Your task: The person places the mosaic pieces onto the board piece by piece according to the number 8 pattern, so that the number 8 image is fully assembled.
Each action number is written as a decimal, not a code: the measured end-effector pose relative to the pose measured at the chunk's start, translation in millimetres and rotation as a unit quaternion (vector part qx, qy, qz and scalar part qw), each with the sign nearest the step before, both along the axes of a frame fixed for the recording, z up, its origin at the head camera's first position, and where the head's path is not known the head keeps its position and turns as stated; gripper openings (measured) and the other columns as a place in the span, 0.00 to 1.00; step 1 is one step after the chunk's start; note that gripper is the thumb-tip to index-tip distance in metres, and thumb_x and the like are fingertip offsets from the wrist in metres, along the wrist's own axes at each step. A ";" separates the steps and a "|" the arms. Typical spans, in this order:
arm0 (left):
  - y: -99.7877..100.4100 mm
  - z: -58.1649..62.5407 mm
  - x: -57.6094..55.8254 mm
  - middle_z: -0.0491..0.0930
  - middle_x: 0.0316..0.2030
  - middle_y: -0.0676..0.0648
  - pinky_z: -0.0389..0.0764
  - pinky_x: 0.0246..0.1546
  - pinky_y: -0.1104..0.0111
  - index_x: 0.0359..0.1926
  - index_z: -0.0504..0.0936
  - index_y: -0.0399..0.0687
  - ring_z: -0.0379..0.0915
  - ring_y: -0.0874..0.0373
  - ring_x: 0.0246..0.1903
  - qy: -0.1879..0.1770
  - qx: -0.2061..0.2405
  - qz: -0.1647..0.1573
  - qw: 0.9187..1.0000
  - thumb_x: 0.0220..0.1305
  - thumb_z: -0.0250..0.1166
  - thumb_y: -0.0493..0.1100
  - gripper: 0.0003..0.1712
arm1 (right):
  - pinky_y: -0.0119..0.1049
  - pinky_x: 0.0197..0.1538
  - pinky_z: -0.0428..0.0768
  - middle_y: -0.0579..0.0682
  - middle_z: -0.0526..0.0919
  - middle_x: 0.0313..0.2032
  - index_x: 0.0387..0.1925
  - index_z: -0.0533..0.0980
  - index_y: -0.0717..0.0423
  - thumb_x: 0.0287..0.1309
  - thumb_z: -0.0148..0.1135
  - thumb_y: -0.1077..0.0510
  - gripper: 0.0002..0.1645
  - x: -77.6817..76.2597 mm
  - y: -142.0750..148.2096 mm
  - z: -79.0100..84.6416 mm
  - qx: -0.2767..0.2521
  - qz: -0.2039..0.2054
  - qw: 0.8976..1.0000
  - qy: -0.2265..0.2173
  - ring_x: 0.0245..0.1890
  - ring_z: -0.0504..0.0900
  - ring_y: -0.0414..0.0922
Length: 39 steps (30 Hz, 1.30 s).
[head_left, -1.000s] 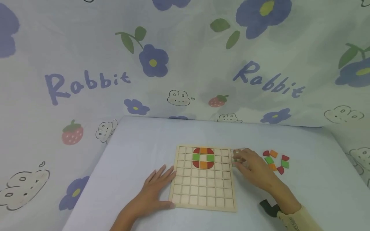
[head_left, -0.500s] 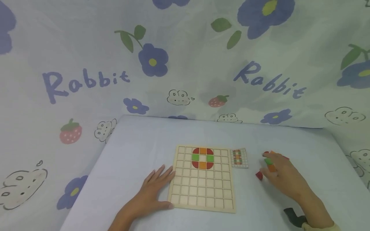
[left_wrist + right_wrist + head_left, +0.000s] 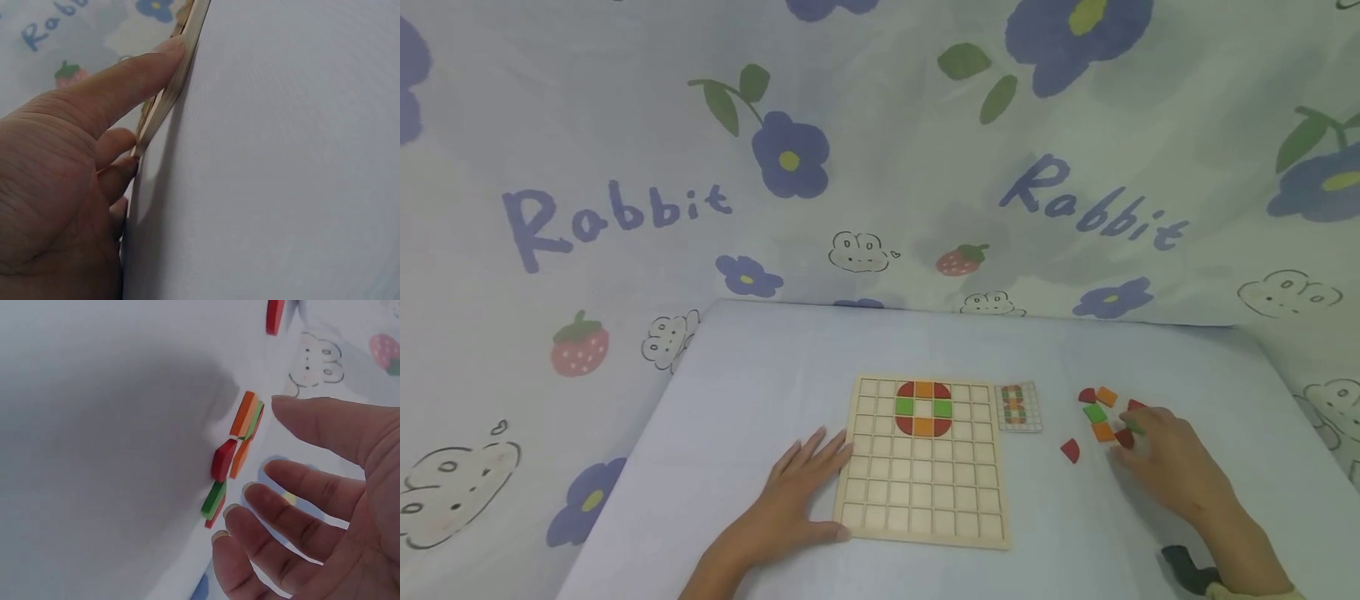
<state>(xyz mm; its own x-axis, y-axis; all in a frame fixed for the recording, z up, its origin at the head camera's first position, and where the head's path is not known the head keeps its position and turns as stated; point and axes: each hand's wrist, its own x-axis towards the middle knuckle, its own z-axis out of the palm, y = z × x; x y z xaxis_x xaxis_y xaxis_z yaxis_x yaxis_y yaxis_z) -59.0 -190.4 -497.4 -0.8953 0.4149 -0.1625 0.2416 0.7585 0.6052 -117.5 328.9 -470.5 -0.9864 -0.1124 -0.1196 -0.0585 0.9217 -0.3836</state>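
My left hand [image 3: 790, 504] lies beside the wooden grid board [image 3: 925, 535], thumb and fingertips against its left edge. In the left wrist view the thumb [image 3: 134, 81] runs along the board's side. Red, orange and green tiles form a ring in the board's upper squares, including an orange tile [image 3: 923, 427]. Over the loose tiles on the right, my right hand [image 3: 1180, 467] has fingers spread and grips nothing. Below its fingertips are a red tile [image 3: 224, 459], an orange tile [image 3: 245, 414] and a green tile [image 3: 214, 500]; the hand partly covers some in the head view.
A small pattern card [image 3: 1030, 408] adjoins the board's right edge. One red quarter-round tile [image 3: 1071, 451] lies apart from the loose cluster, nearer the board. White cloth covers the table [image 3: 775, 358], with a patterned curtain [image 3: 880, 167] behind and at the sides.
My right hand has moved from the pattern card rightward to the loose tiles, uncovering the card and a separate red tile. The left hand stays at the board's edge.
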 end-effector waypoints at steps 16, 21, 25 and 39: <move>-1.9 -0.8 0.8 0.47 0.82 0.58 0.32 0.79 0.47 0.83 0.58 0.57 0.31 0.51 0.82 0.006 0.003 -0.003 1.000 0.52 0.79 0.62 0.62 | 0.68 0.49 0.80 0.69 0.83 0.48 0.54 0.78 0.73 0.66 0.68 0.52 0.27 -9.5 6.2 -8.6 0.007 -0.047 0.998 -0.045 0.49 0.79 0.67; -2.7 -2.9 0.3 0.46 0.82 0.60 0.31 0.79 0.47 0.83 0.57 0.59 0.30 0.51 0.82 0.007 0.004 -0.007 1.000 0.53 0.78 0.63 0.61 | 0.67 0.50 0.80 0.70 0.81 0.47 0.51 0.79 0.73 0.66 0.67 0.52 0.26 -12.1 6.5 -10.0 0.017 -0.064 0.996 -0.056 0.48 0.79 0.67; -2.9 -3.5 0.2 0.46 0.82 0.60 0.31 0.79 0.48 0.83 0.57 0.59 0.30 0.51 0.82 0.009 0.007 -0.008 1.000 0.53 0.77 0.64 0.61 | 0.67 0.51 0.80 0.72 0.80 0.46 0.50 0.79 0.74 0.65 0.68 0.53 0.26 -13.3 7.4 -11.6 0.016 -0.066 0.996 -0.051 0.48 0.78 0.69; -1.4 -2.3 -0.2 0.48 0.82 0.58 0.32 0.79 0.49 0.82 0.59 0.58 0.31 0.50 0.82 0.007 0.009 -0.003 1.000 0.51 0.78 0.64 0.62 | 0.64 0.50 0.82 0.69 0.80 0.43 0.49 0.77 0.76 0.62 0.72 0.57 0.25 -17.0 8.7 -7.3 0.012 -0.075 0.992 -0.104 0.45 0.79 0.65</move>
